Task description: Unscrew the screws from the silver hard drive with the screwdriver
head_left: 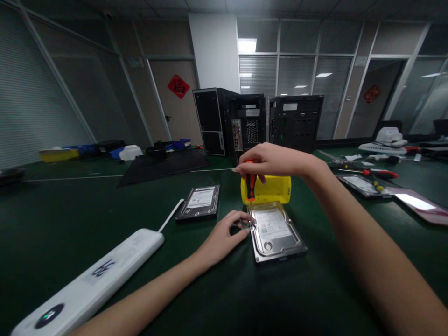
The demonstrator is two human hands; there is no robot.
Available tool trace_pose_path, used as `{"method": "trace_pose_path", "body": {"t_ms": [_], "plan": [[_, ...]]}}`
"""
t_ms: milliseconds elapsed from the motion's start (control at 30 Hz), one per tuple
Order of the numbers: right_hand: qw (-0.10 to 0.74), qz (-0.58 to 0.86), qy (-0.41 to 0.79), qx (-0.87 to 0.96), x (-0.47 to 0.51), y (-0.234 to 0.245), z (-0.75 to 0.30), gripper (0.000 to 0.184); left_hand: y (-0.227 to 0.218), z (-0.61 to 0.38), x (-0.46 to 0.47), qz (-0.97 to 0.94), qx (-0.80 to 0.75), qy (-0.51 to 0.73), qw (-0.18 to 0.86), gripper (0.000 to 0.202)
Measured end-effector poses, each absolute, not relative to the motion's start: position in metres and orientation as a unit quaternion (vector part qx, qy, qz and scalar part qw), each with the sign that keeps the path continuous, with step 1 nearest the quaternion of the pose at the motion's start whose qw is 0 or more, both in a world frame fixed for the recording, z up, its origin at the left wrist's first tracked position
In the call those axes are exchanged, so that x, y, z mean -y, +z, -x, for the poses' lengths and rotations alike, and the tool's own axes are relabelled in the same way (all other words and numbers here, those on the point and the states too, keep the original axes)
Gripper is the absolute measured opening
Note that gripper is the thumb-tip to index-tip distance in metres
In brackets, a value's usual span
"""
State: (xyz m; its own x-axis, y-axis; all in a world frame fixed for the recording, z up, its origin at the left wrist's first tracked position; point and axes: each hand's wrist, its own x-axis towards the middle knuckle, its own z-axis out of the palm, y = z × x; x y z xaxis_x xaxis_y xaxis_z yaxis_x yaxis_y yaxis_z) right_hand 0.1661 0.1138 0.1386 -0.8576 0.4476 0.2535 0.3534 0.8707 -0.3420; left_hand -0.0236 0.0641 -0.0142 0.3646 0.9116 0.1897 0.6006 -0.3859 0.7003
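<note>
A silver hard drive (pixel 276 231) lies flat on the green table in front of me. My right hand (pixel 271 161) is closed around the top of a red and black screwdriver (pixel 250 185), held upright with its tip on the drive's near-left corner. My left hand (pixel 224 235) rests on the table beside that corner, its fingertips pinched at the drive's edge near the screwdriver tip. What the fingertips hold, if anything, is too small to see.
A yellow bin (pixel 271 190) stands just behind the drive. A second hard drive (pixel 199 201) lies to the left. A white power strip (pixel 94 280) stretches across the near left. Two open computer cases (pixel 259 122) stand at the back. Screwdrivers and another drive (pixel 364 183) lie at right.
</note>
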Motion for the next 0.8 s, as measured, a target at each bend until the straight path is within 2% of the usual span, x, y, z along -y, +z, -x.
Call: {"method": "trace_pose_path", "body": {"t_ms": [133, 300, 500, 800], "plan": [[0.167, 0.248, 0.087, 0.950, -0.1118, 0.1370, -0.1631, 0.042, -0.0149, 0.0240, -0.0643, -0.782, -0.480, 0.291, 0.272, 0.027], [0.161, 0.277, 0.095, 0.943, -0.1110, 0.1356, -0.1629, 0.050, -0.0158, 0.0246, -0.0645, -0.784, -0.475, 0.293, 0.271, 0.027], [0.137, 0.271, 0.137, 0.943, -0.1095, 0.1379, -0.1640, 0.026, -0.0161, 0.0246, -0.0651, -0.783, -0.478, 0.292, 0.271, 0.027], [0.140, 0.249, 0.091, 0.954, -0.1097, 0.1383, -0.1660, 0.032, -0.0174, 0.0249, -0.0658, -0.782, -0.475, 0.298, 0.274, 0.026]]}}
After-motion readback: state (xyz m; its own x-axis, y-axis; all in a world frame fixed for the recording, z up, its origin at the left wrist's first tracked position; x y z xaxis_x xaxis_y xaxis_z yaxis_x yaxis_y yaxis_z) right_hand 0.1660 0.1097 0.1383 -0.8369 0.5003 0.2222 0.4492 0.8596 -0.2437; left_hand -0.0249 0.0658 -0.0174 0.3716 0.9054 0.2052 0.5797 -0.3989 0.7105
